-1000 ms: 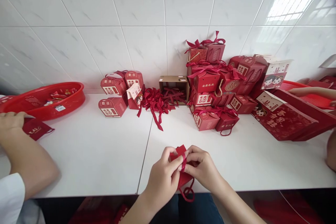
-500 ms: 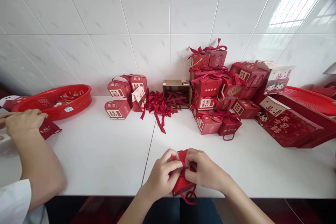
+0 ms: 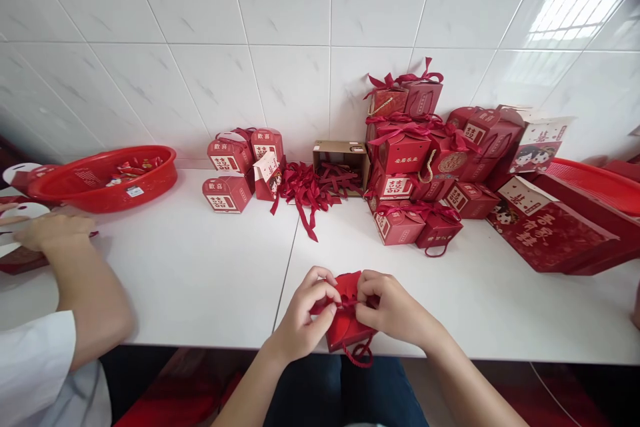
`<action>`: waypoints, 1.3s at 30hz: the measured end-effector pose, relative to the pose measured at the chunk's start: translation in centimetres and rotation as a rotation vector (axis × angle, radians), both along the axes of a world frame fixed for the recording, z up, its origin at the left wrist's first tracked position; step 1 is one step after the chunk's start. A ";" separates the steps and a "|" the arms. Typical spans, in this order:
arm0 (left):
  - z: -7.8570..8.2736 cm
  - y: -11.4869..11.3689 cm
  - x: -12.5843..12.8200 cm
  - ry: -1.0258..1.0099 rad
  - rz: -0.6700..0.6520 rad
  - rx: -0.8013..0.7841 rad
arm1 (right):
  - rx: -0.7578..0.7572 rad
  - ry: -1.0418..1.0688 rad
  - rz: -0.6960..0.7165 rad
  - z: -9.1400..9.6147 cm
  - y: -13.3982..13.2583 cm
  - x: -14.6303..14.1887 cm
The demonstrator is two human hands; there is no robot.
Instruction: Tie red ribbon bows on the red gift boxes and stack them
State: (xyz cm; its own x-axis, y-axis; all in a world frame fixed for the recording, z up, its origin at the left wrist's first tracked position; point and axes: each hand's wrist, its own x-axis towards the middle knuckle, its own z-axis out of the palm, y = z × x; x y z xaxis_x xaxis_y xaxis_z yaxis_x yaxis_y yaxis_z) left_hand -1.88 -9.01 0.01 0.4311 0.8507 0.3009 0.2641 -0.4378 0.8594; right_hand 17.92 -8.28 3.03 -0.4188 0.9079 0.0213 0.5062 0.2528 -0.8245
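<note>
A small red gift box (image 3: 345, 330) with a twisted cord handle (image 3: 361, 355) stands at the table's front edge, between my hands. Across its top runs a dark red ribbon (image 3: 349, 305). My left hand (image 3: 311, 312) pinches the ribbon at the left of the middle, thumb and forefinger nearly meeting. At the right, my right hand (image 3: 385, 305) has its fingers closed on the other side of the ribbon. Part of the box's right side is hidden behind the right hand.
Loose ribbons (image 3: 305, 190) lie before an open cardboard box (image 3: 343, 148). Stacked gift boxes (image 3: 400, 153) stand at the right, a few more boxes (image 3: 227, 193) left of centre. A red basket (image 3: 100, 197) and a co-worker's arm (image 3: 95, 287) are at the left.
My hands have moved apart slightly, drawing the ribbon sideways over the box top. The co-worker's hand at the left now rests by an open box with white flaps.
</note>
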 end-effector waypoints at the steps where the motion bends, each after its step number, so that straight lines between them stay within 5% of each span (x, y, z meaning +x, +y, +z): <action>1: 0.0 0.0 -0.1 -0.016 -0.009 -0.012 | 0.002 0.001 0.002 -0.1 0.0 0.0; 5: 0.5 -0.2 0.1 0.008 0.019 -0.040 | 0.008 0.007 -0.017 -0.2 -0.1 -0.1; 13: 0.3 0.2 -0.2 0.116 0.276 -0.121 | 0.007 0.012 -0.092 -1.2 -0.3 0.9; 21: -1.0 1.2 -1.7 0.032 0.219 -0.249 | 0.039 0.011 -0.060 -1.8 -0.6 2.0; 26: -1.0 1.7 -2.1 0.201 0.290 -0.051 | 0.043 0.025 -0.051 -1.9 -1.0 2.2; 34: -1.2 1.9 -3.2 0.617 0.515 0.527 | 0.046 0.019 -0.052 -1.8 -1.1 2.2; 39: -2.1 1.6 -3.0 0.571 0.564 0.466 | 0.022 -0.020 -0.070 -2.1 -1.2 1.9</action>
